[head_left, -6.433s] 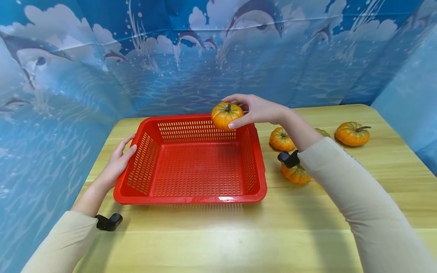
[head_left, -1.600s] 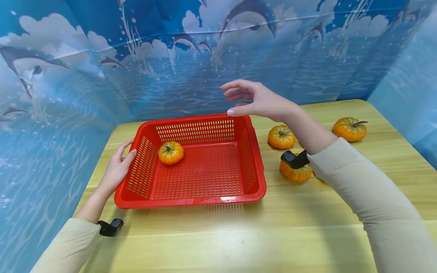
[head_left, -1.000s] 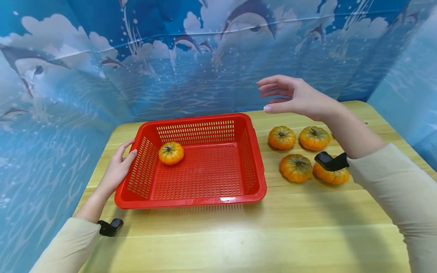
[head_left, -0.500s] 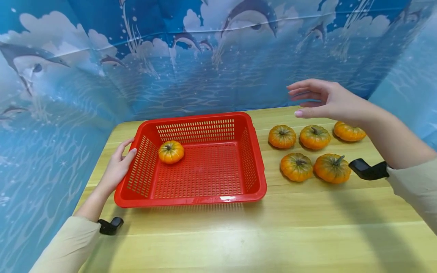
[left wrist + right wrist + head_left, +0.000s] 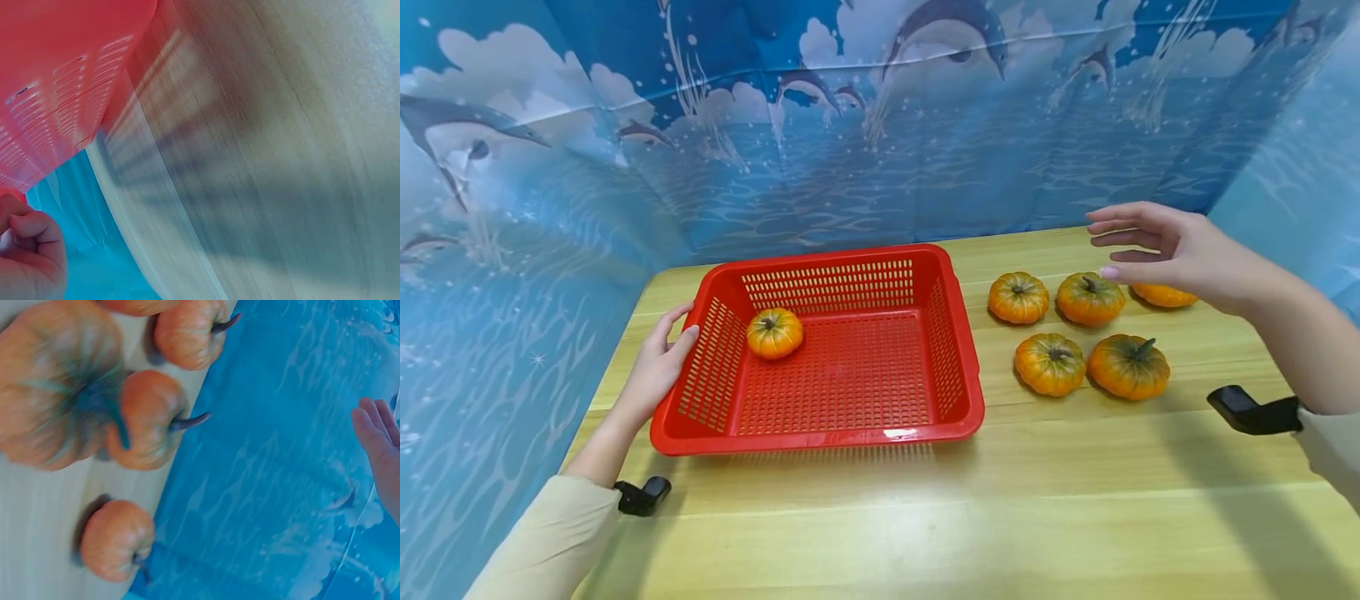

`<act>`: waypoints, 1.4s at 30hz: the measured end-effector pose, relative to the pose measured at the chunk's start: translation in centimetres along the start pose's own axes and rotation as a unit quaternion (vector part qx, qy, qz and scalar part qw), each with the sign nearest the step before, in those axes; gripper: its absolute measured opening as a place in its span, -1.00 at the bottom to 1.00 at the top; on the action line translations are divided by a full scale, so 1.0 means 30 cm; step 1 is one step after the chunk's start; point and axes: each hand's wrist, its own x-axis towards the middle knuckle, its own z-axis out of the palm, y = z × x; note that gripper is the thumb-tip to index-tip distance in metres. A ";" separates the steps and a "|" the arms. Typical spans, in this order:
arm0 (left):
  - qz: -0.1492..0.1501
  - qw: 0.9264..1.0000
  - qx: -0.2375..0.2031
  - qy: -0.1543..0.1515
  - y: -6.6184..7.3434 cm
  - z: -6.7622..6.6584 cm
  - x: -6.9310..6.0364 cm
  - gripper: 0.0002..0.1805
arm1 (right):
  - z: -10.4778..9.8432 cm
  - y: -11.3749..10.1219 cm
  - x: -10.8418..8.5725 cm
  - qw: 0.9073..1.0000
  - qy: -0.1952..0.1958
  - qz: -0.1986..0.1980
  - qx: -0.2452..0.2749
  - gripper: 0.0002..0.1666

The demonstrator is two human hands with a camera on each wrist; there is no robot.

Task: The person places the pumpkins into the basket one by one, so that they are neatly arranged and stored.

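A red plastic basket (image 5: 842, 439) stands on the wooden table, and one small orange pumpkin (image 5: 775, 333) lies inside at its left. My left hand (image 5: 658, 367) holds the basket's left rim; the left wrist view shows that hand's fingers (image 5: 37, 234) curled near the basket wall. Raised over the right part of the table, my right hand (image 5: 1187, 254) has its fingers spread loosely with nothing in them. Below and left of it sit several pumpkins, among them a front one with a green stem (image 5: 1129, 367). The hand partly covers the farthest-right pumpkin (image 5: 1163, 295).
Two more pumpkins stand nearest the basket, a rear one (image 5: 1018, 297) and a front one (image 5: 1050, 364). Beside them at the back is another pumpkin (image 5: 1091, 299). A blue dolphin-print curtain (image 5: 850, 167) rises behind the table (image 5: 925, 525).
The pumpkin earlier held by my right hand now lies in the basket. That hand has since moved right, then lowered toward the far-right pumpkin. My left hand stays on the rim.
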 end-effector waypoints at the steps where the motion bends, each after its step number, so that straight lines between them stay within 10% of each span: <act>1: 0.000 1.000 -0.001 0.000 -0.002 -0.001 0.001 -0.36 | -0.004 0.012 -0.008 1.000 0.002 0.001 0.000 -0.34; 24: 0.004 1.000 0.011 0.005 -0.003 0.002 0.004 -0.36 | 0.006 0.274 -0.183 0.995 0.071 0.064 -0.010 -0.30; 42: -0.004 1.000 0.000 0.004 -0.004 0.001 0.001 -0.37 | 0.063 0.431 -0.252 0.996 0.016 0.075 0.045 -0.16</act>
